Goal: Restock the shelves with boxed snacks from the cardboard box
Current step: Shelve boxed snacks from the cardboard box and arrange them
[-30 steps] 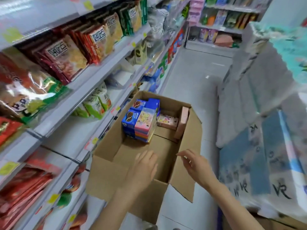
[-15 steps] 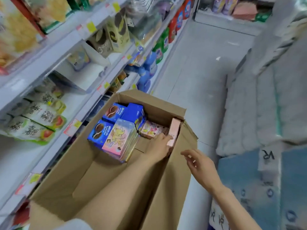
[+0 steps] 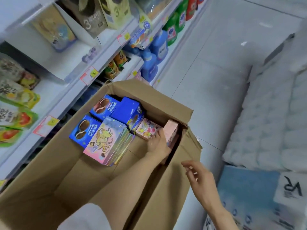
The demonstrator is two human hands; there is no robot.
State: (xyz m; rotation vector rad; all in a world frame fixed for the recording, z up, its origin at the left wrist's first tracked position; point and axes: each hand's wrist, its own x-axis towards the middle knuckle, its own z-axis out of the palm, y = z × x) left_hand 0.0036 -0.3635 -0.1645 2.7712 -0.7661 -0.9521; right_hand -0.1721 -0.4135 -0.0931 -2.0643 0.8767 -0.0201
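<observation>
Cardboard box stands open on the tiled floor, its left wall close against the shelves on the person's left. Contents sit in the far half of the box, and the near half shows bare cardboard bottom. At the far left corner are blue boxes printed with round chocolate cakes, side by side and partly stacked. Just right of them, toward the middle, is a tilted stack of pastel boxes with a yellow cartoon bull on the top face. Right of that stack, near the far wall, a flat pink box with small coloured figures lies face up. At the far right corner an upright pink box stands on end against the right wall. Left hand is inside the box, arm reaching over the near edge, white sleeve at the bottom of the view. Its fingers lie on the flat pink box and against the left face of the upright pink box — whether the grip closes round either cannot be told, the thumb being hidden. Right hand hovers outside the box above the right flap, grip wide, fingers loosely spread, holding nothing. The shelves carry bagged snacks, cartons and price tags; blue bottles stand on the lowest shelf beyond the box's far left corner. Wrapped tissue packs are stacked along the floor's right side.
</observation>
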